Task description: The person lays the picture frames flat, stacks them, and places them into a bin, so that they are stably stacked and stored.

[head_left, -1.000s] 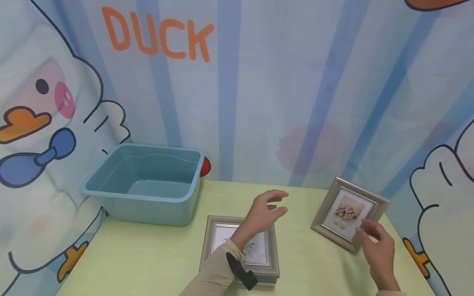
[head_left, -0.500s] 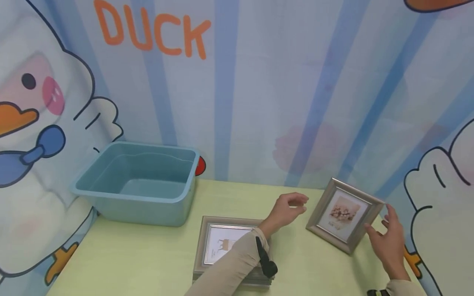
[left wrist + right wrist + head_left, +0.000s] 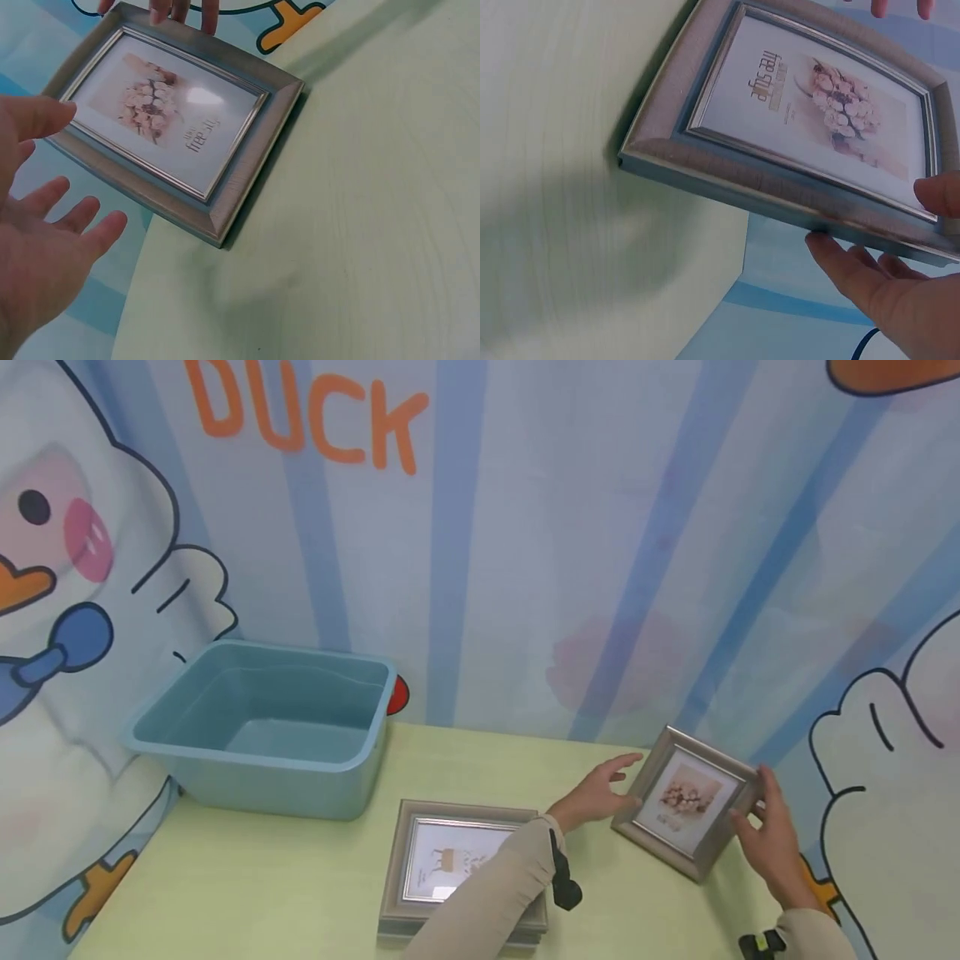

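A standing picture frame [image 3: 688, 803], silvery-brown with a pink flower picture, leans back at the table's right side. My right hand [image 3: 772, 847] grips its right edge, thumb over the front and fingers at the side and behind. My left hand [image 3: 596, 795] is at the opposite edge with its fingers spread. In the left wrist view its thumb [image 3: 54, 116] overlaps the frame's border, while the other fingers stay apart from the frame. The right wrist view shows the right thumb [image 3: 939, 193] on the front border and fingers [image 3: 844, 266] along the side.
A stack of similar picture frames [image 3: 420, 860] lies on the pale yellow table [image 3: 262, 885], partly hidden by my left sleeve [image 3: 495, 885]. A blue-green plastic basin [image 3: 262, 789] stands at the back left. Behind hangs a duck-printed curtain [image 3: 510, 568].
My left hand has moved right from above the stack to the standing frame's left edge. The right hand has shifted from the frame's front to its right edge and taken hold.
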Tool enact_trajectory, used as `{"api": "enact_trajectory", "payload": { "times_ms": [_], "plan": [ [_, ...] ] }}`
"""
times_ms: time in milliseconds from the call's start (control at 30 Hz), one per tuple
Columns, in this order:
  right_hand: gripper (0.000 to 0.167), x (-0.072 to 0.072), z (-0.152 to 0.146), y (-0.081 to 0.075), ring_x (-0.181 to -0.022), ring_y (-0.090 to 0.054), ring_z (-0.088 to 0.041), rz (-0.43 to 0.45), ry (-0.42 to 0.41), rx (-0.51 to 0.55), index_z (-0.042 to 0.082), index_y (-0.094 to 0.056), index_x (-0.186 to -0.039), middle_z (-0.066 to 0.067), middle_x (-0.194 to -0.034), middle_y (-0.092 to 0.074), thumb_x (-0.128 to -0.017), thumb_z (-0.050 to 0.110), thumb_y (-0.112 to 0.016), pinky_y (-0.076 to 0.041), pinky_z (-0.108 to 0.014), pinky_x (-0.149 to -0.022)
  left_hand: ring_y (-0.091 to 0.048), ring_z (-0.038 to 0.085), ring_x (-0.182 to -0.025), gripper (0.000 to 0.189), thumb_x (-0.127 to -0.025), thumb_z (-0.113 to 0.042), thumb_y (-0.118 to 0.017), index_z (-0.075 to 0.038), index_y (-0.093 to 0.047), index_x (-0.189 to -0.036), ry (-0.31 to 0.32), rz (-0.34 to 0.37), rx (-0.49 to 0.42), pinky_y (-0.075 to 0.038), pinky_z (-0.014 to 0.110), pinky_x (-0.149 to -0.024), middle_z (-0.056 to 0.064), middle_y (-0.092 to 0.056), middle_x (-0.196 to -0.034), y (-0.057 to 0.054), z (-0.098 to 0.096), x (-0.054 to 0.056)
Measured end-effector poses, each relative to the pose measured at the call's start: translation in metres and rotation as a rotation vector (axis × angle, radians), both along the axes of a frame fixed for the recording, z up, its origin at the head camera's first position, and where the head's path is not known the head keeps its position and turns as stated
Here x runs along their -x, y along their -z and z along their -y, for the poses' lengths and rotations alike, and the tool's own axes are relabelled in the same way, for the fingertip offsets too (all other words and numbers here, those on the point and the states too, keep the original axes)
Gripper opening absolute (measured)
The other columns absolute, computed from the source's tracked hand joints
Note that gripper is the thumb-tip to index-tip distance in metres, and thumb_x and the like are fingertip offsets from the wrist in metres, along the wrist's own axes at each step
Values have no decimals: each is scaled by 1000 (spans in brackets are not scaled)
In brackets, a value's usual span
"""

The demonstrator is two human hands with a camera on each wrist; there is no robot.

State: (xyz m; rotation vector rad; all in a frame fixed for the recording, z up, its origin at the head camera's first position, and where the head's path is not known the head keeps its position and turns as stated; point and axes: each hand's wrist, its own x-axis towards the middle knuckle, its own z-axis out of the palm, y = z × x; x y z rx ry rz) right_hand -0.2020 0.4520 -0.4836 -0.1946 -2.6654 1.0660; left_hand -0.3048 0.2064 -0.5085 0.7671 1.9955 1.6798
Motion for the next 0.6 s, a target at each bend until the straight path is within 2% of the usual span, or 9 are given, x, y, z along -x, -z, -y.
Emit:
{"api": "enact_trajectory", "payload": {
  "times_ms": [67, 200, 333, 600],
  "plan": [
    [76, 2, -3, -2, -129, -32, -69, 52, -4, 25, 9, 11, -159, -40, -158, -8, -105, 6, -41, -42, -74, -96, -36, 31, -148, 73, -94, -9, -67, -27, -34, -156, 19, 18, 0, -50, 37, -106, -1, -30, -164, 3, -5, 0],
    [75, 5, -3, -1, -130, -31, -68, 123, -10, 57, 15, 16, -159, -43, -156, -10, -105, 7, -36, -45, -70, -97, -29, 34, -150, 81, -92, -6, -67, -26, -25, -159, 50, 57, 3, -43, 44, -113, 1, -24, -166, 11, -10, -1],
    [76, 5, -4, 2, -126, -35, -69, 118, -40, 42, 14, 15, -159, -48, -150, -16, -105, 5, -37, -51, -67, -91, -28, 38, -150, 85, -91, -1, -67, -22, -23, -160, 74, 91, -8, -41, 44, -115, 4, -22, -166, 16, -9, -1],
    [81, 4, -11, 6, -116, -45, -67, 41, -52, -22, 14, 7, -161, -49, -142, -28, -100, -6, -43, -59, -56, -76, -38, 36, -146, 85, -89, 1, -67, -21, -25, -159, 131, 94, 25, -50, 31, -102, 6, -30, -163, 20, -11, 3]
  ]
}}
